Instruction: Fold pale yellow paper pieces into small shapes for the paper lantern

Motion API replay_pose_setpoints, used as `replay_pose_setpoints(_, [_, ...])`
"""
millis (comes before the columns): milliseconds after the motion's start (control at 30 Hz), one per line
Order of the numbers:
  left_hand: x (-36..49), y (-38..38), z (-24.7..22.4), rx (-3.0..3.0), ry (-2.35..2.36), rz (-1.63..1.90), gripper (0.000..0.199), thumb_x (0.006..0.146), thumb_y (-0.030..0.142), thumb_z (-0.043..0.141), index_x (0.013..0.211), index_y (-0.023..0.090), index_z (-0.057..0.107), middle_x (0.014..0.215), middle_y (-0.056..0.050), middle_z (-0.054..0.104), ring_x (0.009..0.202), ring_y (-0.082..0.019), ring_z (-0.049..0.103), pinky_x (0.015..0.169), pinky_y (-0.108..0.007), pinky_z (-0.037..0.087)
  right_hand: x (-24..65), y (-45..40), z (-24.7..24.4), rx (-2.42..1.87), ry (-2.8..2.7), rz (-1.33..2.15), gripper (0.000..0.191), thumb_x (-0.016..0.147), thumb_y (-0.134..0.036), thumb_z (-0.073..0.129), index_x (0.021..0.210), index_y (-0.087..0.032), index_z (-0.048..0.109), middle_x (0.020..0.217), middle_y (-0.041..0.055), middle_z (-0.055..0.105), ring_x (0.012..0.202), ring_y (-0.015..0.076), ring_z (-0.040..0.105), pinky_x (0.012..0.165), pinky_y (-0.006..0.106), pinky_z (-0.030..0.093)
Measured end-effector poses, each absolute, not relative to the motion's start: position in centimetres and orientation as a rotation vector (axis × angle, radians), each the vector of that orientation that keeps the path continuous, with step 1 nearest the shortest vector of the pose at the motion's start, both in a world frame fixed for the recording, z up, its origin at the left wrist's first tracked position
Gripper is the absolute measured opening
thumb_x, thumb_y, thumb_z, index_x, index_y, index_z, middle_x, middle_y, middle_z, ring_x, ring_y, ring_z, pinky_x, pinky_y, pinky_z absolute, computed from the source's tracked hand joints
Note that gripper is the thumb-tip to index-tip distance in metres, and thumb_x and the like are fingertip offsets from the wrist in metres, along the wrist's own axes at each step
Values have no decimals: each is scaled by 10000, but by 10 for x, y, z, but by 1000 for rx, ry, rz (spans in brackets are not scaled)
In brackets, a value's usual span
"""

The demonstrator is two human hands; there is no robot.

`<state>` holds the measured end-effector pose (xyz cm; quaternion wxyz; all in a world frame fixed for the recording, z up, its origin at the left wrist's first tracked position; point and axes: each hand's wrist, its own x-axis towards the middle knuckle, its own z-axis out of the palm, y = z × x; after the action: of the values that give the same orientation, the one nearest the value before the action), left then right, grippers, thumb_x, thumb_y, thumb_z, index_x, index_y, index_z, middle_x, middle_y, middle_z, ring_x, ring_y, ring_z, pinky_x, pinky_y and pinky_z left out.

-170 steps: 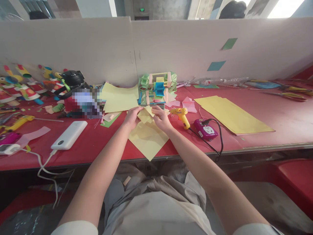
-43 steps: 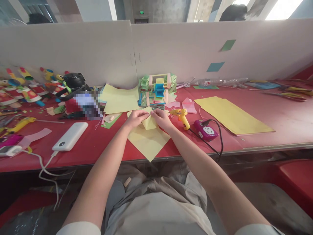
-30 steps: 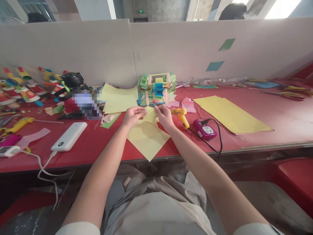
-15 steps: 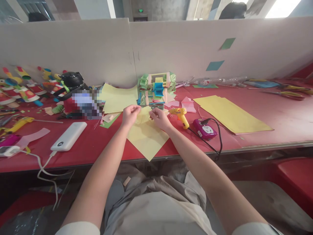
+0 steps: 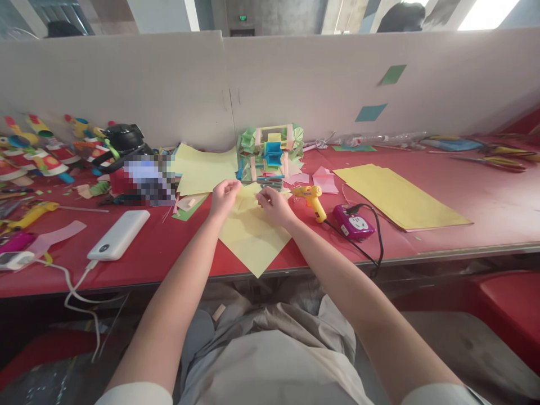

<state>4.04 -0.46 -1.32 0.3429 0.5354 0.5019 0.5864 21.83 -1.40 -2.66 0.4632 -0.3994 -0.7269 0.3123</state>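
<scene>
A pale yellow sheet of paper (image 5: pixel 257 247) lies before me, one corner pointing at the table's front edge. Over its far part my left hand (image 5: pixel 225 197) is closed in a pinch at the paper's upper left. My right hand (image 5: pixel 273 203) pinches at the yellow paper from the right, a short gap from the left. The fingers partly hide the paper's far part, so its exact shape there is unclear. Just beyond the hands lie scissors (image 5: pixel 271 183). A yellow glue gun (image 5: pixel 310 199) lies right of my right hand.
Behind stands a green, blue and wooden paper model (image 5: pixel 274 152). To the right are a purple power socket (image 5: pixel 353 222) with a black cord and stacked yellow sheets (image 5: pixel 403 197). On the left are a white power bank (image 5: pixel 119 235), a black-lidded bottle (image 5: pixel 124 140) and several paper figures (image 5: pixel 46 149).
Both hands stay over the yellow paper in nearly the same pose. The left fingers have shifted very slightly left. Everything else looks the same.
</scene>
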Motion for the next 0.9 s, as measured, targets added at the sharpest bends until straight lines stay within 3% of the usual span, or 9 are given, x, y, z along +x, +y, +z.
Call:
replay_pose_setpoints(133, [41,-6,-11,1245,1159,1374,491,646,505,812,964,153,687,875,-83,723,783,-197,677,696,-298,532,220,-10,-29,-968,-1689,769,276,901,-460,489,753,-231,448,724,19,560,689,161,544,639,301,443])
replay_pose_setpoints(367, [43,-9,-8,1119,1094,1474,559,526,489,870,933,154,687,804,-57,722,770,-202,683,691,-318,547,218,-10,-28,-942,-1668,840,332,887,-527,514,754,-226,465,715,17,568,680,158,551,652,310,467])
replay_pose_setpoints(667, [45,-10,-5,966,1089,1563,505,492,504,869,770,144,650,703,-38,671,676,-183,650,622,-294,502,216,-15,-26,-920,-1705,866,340,881,-534,527,767,-216,487,728,18,575,678,148,547,646,294,449])
replay_pose_setpoints(900, [44,-7,-11,1079,1123,1596,486,538,519,855,793,148,673,726,-37,679,663,-164,626,616,-271,477,216,-15,-25,-907,-1620,1051,454,881,-652,471,789,-207,486,770,12,567,695,134,563,618,269,462])
